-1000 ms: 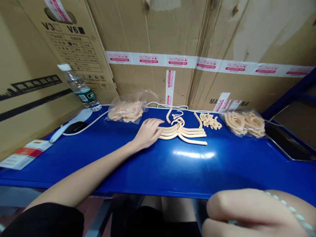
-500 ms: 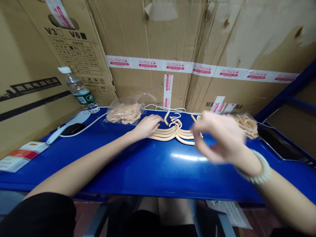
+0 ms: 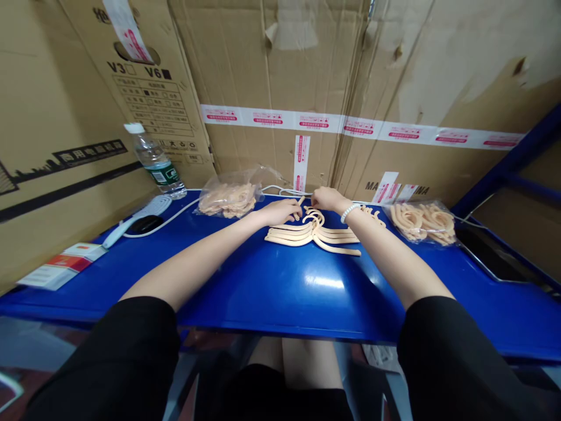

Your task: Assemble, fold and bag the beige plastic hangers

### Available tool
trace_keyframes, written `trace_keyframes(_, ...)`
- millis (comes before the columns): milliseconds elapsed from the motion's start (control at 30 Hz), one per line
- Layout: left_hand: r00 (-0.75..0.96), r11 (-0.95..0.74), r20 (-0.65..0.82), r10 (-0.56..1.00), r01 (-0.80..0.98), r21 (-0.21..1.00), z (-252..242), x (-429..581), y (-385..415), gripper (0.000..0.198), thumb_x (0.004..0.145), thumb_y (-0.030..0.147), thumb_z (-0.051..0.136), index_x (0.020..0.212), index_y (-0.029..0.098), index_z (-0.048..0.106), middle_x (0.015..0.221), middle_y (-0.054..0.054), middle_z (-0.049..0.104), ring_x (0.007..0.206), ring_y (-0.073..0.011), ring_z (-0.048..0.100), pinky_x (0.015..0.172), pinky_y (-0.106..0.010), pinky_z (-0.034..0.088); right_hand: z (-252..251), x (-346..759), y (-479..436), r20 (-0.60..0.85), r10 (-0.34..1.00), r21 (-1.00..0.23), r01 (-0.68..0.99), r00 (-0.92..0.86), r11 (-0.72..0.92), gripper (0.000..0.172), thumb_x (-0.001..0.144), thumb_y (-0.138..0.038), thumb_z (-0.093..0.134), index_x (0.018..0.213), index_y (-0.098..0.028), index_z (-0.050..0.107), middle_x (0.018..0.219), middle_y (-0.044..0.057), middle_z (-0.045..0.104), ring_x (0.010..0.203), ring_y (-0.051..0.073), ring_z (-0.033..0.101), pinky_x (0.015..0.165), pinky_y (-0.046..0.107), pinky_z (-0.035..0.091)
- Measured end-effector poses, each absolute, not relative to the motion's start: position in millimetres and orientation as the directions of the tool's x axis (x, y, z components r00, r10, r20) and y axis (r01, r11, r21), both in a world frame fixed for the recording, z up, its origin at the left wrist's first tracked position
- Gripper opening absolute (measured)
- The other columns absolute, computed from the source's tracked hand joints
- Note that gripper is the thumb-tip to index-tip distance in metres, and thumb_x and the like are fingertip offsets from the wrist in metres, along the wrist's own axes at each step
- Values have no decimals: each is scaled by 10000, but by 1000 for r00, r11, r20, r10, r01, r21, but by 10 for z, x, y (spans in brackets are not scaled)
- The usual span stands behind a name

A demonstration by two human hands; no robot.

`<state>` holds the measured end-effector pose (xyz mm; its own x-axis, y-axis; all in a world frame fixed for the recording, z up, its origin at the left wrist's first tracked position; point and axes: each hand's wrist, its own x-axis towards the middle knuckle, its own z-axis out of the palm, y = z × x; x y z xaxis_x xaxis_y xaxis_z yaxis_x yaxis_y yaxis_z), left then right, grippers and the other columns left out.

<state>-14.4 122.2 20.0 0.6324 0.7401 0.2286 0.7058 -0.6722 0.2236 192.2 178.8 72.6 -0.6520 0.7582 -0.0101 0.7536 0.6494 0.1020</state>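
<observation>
Beige curved rods (image 3: 291,235) lie nested on the blue table, fanned to both sides like stacked clothes hangers, with hook-shaped ends (image 3: 316,218) bunched at the top middle. My left hand (image 3: 283,211) rests just behind the left part of the stack, fingers bent together around a short curved beige piece (image 3: 301,200) whose end sticks up past the fingertips. My right hand (image 3: 328,199) reaches in behind the hooks, its fingertips pinched together and pointing left. Whatever sits between them is too small to make out.
Clear bags of beige pieces lie at left (image 3: 230,199) and right (image 3: 423,222). More small hooked pieces (image 3: 372,215) sit behind my right forearm. A water bottle (image 3: 160,166), white brush-like tool (image 3: 140,219), carton (image 3: 65,266) and phone (image 3: 491,254) lie around; cardboard (image 3: 263,70) walls the back.
My right hand has moved left and away from me, from the right of the stack to behind the hooks. My left hand has moved slightly right, closing on the loose curved piece.
</observation>
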Motion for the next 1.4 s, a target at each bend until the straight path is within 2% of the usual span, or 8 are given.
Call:
trace_keyframes(200,589,-660,303,750,699,276,219,-125,1191,153,867,122,573,911,202,697,1087,-41,690,977,-198,662,867,-295,487,717,1939,1817,69,786,40,789,-615,614,143,777,-148,709,884,-115,797,943,167,779,923,266,702,790,294,481)
trace_keyframes(367,471,-627,432,769,690,363,330,-177,999,159,924,154,515,968,174,666,1051,-85,711,1004,-225,670,922,-364,505,877,2087,1612,318,807,-101,829,-497,550,314,947,-245,507,1130,-93,713,1007,157,763,924,239,697,811,304,490)
trace_keyframes(433,420,-619,477,772,666,417,363,-203,829,203,950,157,468,1040,170,649,1052,-88,718,977,-206,689,922,-366,528,914,2161,1398,412,812,-234,813,-414,534,388,1007,-289,382,1173,-79,662,913,138,756,803,202,697,734,289,507)
trace_keyframes(533,279,-595,526,803,423,684,370,-185,509,191,934,257,556,1058,152,658,1138,-113,721,978,-208,717,912,-370,574,894,2245,955,444,874,-761,433,-196,484,290,935,-408,562,975,-143,673,633,38,678,520,153,612,523,261,473)
trace_keyframes(633,186,-529,500,846,179,829,347,-82,223,258,881,346,680,1034,140,707,1215,-127,717,1085,-231,698,981,-393,567,814,2283,500,337,920,-928,94,-201,360,281,817,-451,742,862,-182,673,590,9,669,483,134,606,472,242,464)
trace_keyframes(967,197,-314,312,929,-25,949,52,234,9,159,803,311,775,814,166,710,924,-61,719,895,-192,719,865,-345,598,552,2410,23,-31,961,-969,-227,-275,-96,196,754,-304,741,905,-180,759,865,88,786,707,203,744,600,300,593)
trace_keyframes(1167,198,-137,172,965,-180,974,-29,253,-60,472,710,288,848,906,233,422,1064,-42,691,942,-205,732,835,-371,626,464,2375,48,-68,958,-975,-184,-278,-123,231,800,-368,769,948,-191,755,894,74,767,646,157,685,534,271,539)
trace_keyframes(1400,198,-48,88,976,-196,979,-39,233,-81,412,699,217,824,1008,199,552,1045,-67,700,1008,-235,720,949,-414,591,301,2300,-10,-101,945,-971,-175,-312,-161,413,674,-251,897,965,-232,605,791,-28,730,647,119,674,616,249,542)
